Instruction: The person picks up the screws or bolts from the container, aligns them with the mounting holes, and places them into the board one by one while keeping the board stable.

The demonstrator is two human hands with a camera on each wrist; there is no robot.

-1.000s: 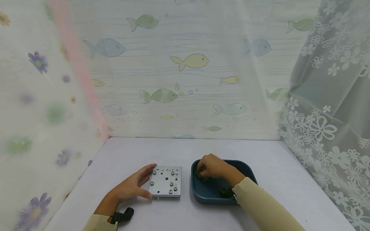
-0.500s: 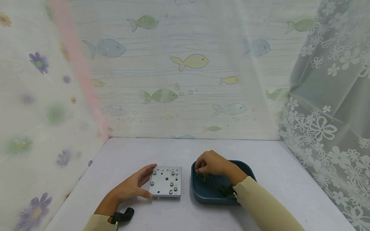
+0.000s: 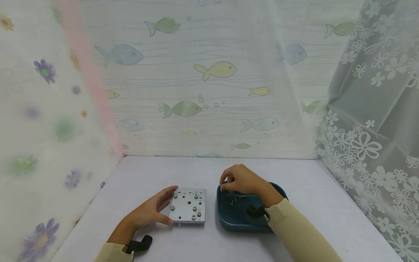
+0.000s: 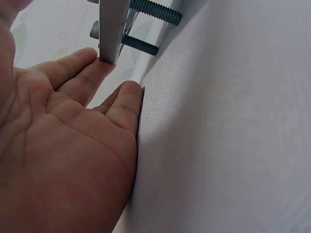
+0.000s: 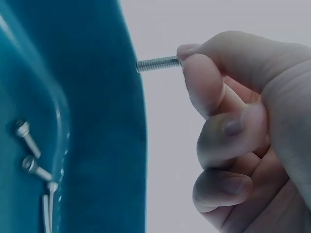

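Looking down from the head view: my left hand (image 3: pixel 148 213) rests on the table (image 3: pixel 196 171), fingers straight against the left edge of the metal plate (image 3: pixel 188 205), thumb at its near left corner. Plate lies flat, several screws (image 3: pixel 194 209) standing in its holes. Just right of it, a narrow strip of bare table, then the blue tray (image 3: pixel 229 222). My right hand (image 3: pixel 240 181) hovers over the tray's far left corner, fingertips pinching a screw (image 3: pixel 222 187); loose screws (image 3: pixel 236 197) lie in the tray under it. Open table behind plate and tray up to the fish-print curtain (image 3: pixel 212 91); open strip right of tray before the lace curtain (image 3: pixel 370 145).

Left wrist view: my palm (image 4: pixel 63 160) is open, fingers relaxed, one fingertip touching the plate's edge (image 4: pixel 109 29). Two threaded screw ends (image 4: pixel 150 14) stick out below the plate, holding it off the table.

Right wrist view: my thumb and forefinger (image 5: pixel 204 82) grasp the screw (image 5: pixel 155 63), threaded end pointing out past the tray's rim (image 5: pixel 133 136). Other fingers curled. Three or four screws (image 5: pixel 29 150) lie along the tray's inner wall, well apart from the held one.
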